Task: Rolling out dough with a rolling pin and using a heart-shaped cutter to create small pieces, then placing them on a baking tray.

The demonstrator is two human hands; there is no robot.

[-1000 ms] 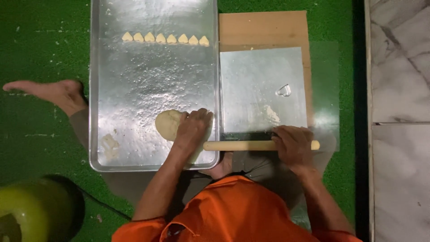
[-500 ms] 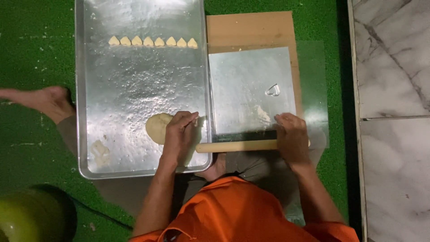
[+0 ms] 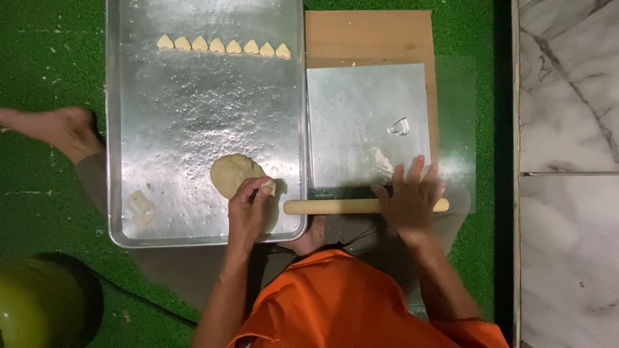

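1. Left hand [image 3: 248,205]: fingers curled shut on a small piece of dough [image 3: 267,187], pinched at the near right edge of the dough lump [image 3: 233,174].
2. Dough lump: flattened, round, pale tan; it lies on the tray [image 3: 122,129], in the near half, right of centre.
3. Right hand [image 3: 410,196]: open, palm down, fingers spread; it rests flat on the right part of the roller [image 3: 335,206]. Nothing is gripped.
4. Roller: a pale wooden stick lying crosswise at the near edge of the metal sheet [image 3: 354,116], just beside the tray's near right corner.
5. Tray: large, silver, dusted with flour. A row of seven small heart-shaped pieces [image 3: 222,46] sits at its far end, side by side. A pale smear of dough [image 3: 140,205] lies near the near left corner.
6. Metal sheet: square, lightly floured, lying on a brown board [image 3: 367,35] to the right of the tray. A small heart-shaped cutter [image 3: 400,126] stands on its right part; a dough scrap [image 3: 382,160] lies near the right fingertips.
7. Floor: green mat [image 3: 51,58] under tray and board; marble tiles [image 3: 567,96] to the right.
8. A bare foot [image 3: 55,129] rests on the mat left of the tray. A green round object [image 3: 39,309] sits at the near left.
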